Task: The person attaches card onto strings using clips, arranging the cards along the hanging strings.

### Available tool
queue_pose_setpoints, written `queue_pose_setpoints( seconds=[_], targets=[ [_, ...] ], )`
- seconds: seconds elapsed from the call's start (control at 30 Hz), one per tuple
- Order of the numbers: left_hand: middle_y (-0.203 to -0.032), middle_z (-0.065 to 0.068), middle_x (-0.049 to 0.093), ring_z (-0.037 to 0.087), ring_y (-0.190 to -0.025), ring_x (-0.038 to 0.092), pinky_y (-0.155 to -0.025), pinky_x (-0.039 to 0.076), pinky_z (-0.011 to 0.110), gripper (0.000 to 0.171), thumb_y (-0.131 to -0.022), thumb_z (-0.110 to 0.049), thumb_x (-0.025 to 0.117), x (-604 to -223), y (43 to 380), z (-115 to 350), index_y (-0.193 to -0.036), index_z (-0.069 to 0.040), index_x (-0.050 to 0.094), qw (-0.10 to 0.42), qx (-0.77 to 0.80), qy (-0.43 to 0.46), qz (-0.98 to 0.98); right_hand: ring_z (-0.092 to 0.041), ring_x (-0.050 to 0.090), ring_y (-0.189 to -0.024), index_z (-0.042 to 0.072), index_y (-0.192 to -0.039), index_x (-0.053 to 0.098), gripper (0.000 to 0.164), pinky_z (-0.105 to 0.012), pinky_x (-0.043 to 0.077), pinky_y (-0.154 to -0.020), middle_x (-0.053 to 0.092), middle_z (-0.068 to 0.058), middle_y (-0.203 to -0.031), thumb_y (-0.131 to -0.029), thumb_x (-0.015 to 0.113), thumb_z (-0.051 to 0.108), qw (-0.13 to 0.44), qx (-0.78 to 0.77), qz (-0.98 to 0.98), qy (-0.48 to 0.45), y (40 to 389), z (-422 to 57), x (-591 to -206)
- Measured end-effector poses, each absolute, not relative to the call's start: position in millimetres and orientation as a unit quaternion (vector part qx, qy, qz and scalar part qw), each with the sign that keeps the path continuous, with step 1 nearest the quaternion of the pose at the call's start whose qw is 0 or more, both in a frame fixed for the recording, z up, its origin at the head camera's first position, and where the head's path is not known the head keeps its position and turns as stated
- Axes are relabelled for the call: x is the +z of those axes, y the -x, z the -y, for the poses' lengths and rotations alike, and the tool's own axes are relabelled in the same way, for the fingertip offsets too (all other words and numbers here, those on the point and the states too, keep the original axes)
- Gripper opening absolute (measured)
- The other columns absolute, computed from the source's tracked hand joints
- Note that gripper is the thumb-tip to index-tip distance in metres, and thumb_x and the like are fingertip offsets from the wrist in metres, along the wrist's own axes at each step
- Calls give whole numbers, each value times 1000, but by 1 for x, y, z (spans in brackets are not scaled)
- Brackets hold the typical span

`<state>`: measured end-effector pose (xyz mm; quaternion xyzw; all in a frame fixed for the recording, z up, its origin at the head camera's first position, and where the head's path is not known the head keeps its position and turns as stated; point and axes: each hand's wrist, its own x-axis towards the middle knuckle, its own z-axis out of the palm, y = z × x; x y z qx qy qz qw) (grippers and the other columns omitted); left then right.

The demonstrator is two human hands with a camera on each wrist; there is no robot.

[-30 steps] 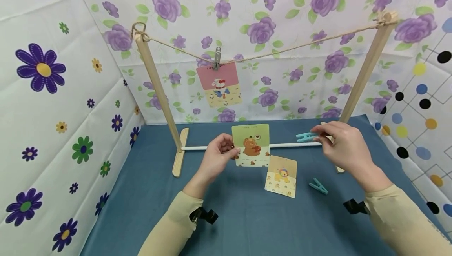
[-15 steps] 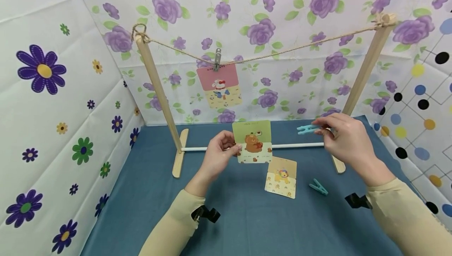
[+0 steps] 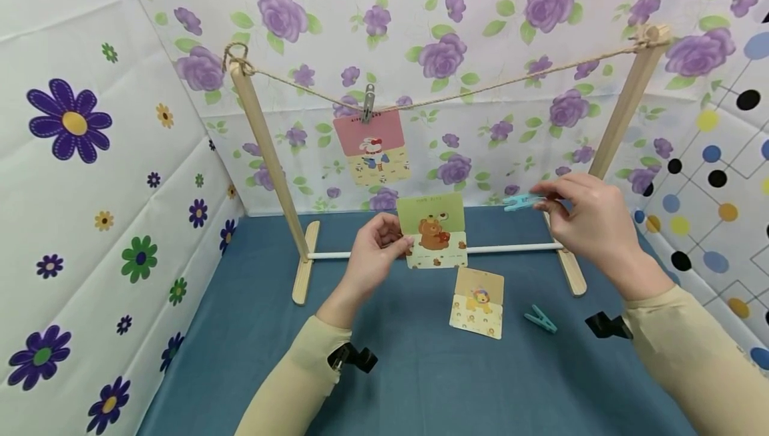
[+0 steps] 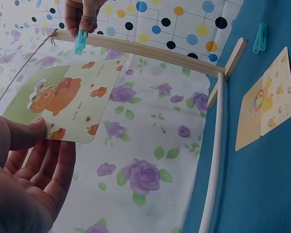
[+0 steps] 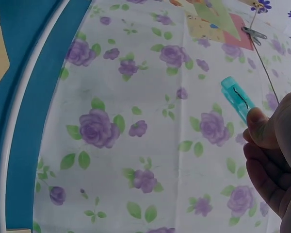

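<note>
My left hand (image 3: 377, 252) pinches the left edge of a green and cream bear card (image 3: 434, 232), thumb in front and fingers behind. The card is held up above the table, its picture toward the head camera. To the right, my right hand (image 3: 591, 222) pinches a light blue clothespin (image 3: 521, 202) between thumb and fingers, its free end pointing left toward the card. In the right wrist view the clothespin (image 5: 237, 99) shows its wire spring. A yellow lion card (image 3: 477, 302) lies on the table below the bear card, with a second blue clothespin (image 3: 541, 319) beside it.
A twine line (image 3: 498, 89) sags between two wooden posts (image 3: 264, 149). From it hangs a pink and yellow rabbit card (image 3: 375, 149), held by a grey clothespin (image 3: 368, 103). A white rod (image 3: 504, 248) joins the wooden feet on the blue tablecloth (image 3: 396, 382).
Both hands have risen toward the line, carrying the bear card and the blue clothespin upward. The lion card, the loose clothespin and the hanging card have stayed in place.
</note>
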<state>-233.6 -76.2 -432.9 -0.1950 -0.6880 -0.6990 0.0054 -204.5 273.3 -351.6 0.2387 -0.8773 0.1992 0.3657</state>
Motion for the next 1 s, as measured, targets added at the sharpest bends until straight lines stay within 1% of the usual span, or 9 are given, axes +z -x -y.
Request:
queue_pose_setpoints(
  seconds=[0.07,0.1,0.2,0.3,0.4,0.57,0.77,1.0],
  targets=[
    [-94,8,66,20,-83,68,-80,60,52,15,-102,4,70,-430,234,75,-113,-1,61,8,-701,196,686,-27,68,-76,1,-104,82,27,-27,38,-60,76,-12,-95,-85,72,-15,370,194,876,-242,205,-272,-349],
    [-94,9,66,21,-83,68,-81,60,54,16,-101,5,70,-429,234,74,-113,-1,61,9,-701,198,685,-27,68,-76,1,-104,82,27,-25,37,-61,77,-12,-95,-85,72,-15,371,194,875,-243,206,-272,-348],
    [-95,10,66,20,-84,68,-80,61,47,16,-101,5,70,-426,235,72,-114,0,61,10,-704,201,681,-26,66,-76,1,-105,82,28,-23,37,-63,76,-12,-95,-84,72,-16,370,193,875,-243,207,-272,-345],
    [-96,11,68,19,-85,69,-78,62,36,17,-101,6,70,-424,235,71,-114,1,61,10,-707,199,679,-23,62,-75,0,-104,81,28,-21,36,-65,75,-12,-95,-84,73,-17,368,196,876,-242,208,-273,-342],
    [-96,10,68,18,-85,69,-77,61,32,17,-101,6,70,-423,236,70,-113,1,60,8,-710,196,676,-23,62,-76,0,-105,81,29,-20,36,-66,76,-13,-96,-84,73,-17,369,200,876,-238,208,-274,-340],
    [-95,7,67,17,-85,70,-78,61,31,17,-102,5,70,-420,237,68,-114,0,60,10,-709,196,677,-26,65,-77,1,-107,81,30,-23,36,-66,76,-13,-99,-85,71,-16,370,203,877,-231,208,-273,-337],
    [-96,8,67,17,-85,70,-78,61,34,17,-102,5,70,-416,239,66,-115,0,60,13,-709,200,676,-25,65,-75,2,-107,81,31,-24,36,-65,76,-13,-99,-85,69,-16,374,201,877,-228,209,-272,-334],
    [-95,6,66,16,-84,69,-77,60,31,17,-102,5,69,-412,240,64,-116,0,59,14,-712,206,671,-26,64,-76,3,-108,81,31,-27,38,-63,76,-14,-98,-86,68,-14,384,196,874,-224,213,-270,-329]
  ],
)
